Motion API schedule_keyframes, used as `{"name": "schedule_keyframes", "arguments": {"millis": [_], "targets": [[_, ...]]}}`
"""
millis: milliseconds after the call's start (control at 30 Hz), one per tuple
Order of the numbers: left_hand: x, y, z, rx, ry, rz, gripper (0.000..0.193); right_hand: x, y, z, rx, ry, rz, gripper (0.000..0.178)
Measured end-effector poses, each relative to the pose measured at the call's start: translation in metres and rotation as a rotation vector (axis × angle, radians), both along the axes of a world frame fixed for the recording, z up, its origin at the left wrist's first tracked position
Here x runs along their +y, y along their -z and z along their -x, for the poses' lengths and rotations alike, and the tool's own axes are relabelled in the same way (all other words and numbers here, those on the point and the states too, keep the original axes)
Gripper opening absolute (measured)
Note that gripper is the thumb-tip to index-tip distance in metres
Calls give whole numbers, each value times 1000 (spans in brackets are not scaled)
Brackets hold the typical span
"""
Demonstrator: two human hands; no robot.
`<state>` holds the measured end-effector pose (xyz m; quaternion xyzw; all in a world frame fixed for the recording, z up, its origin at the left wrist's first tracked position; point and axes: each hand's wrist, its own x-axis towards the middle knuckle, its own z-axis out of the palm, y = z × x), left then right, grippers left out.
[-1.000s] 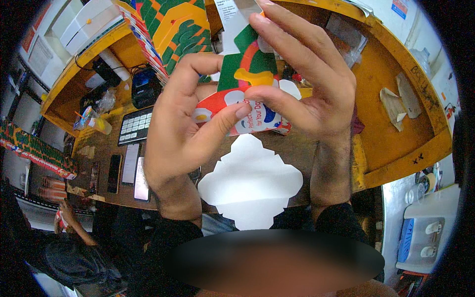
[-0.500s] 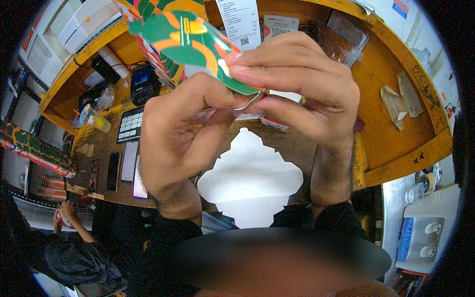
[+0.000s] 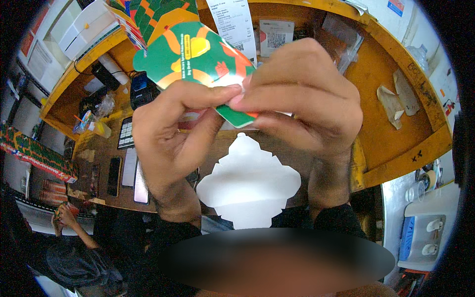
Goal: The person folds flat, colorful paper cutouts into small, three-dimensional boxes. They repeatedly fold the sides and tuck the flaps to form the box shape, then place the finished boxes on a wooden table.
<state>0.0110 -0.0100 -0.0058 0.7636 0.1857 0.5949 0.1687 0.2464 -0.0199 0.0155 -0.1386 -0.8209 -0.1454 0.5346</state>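
Observation:
Both my hands hold a glossy green, orange and yellow printed cardboard carton (image 3: 170,62) up in front of me, above the table. My left hand (image 3: 166,128) pinches its near edge, thumb on the printed face and fingers underneath. Close beside that thumb, my right hand (image 3: 309,96) grips the same edge, with a green corner sticking out below the fingertips. What the fingers do behind the carton is hidden. Below them, a flat white die-cut cardboard blank (image 3: 247,183) with notched edges lies at the table's near edge, reaching past it, its plain side up.
More patterned cartons (image 3: 166,12) stand behind, beside a long receipt (image 3: 232,24) and a code card (image 3: 274,37). Left are a tablet (image 3: 126,133), phones (image 3: 114,175), a drink cup (image 3: 101,128) and a long carton stack (image 3: 37,153). A co-worker's hands (image 3: 69,218) hold something patterned, lower left.
The carton has tilted, showing more of its printed face, and its near corner has dropped lower. My left thumb has come up onto that face. The co-worker's held item has turned.

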Motion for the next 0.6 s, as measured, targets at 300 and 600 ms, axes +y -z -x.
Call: {"name": "schedule_keyframes", "arguments": {"millis": [300, 600], "targets": [[16, 4, -13, -89, -42, -248, 20, -11, 1, 10, 268, -13, 336, 24], [13, 9, -21, -177, 287, -104, 77, -12, 7, 9, 348, 53, 296, 26]]}}
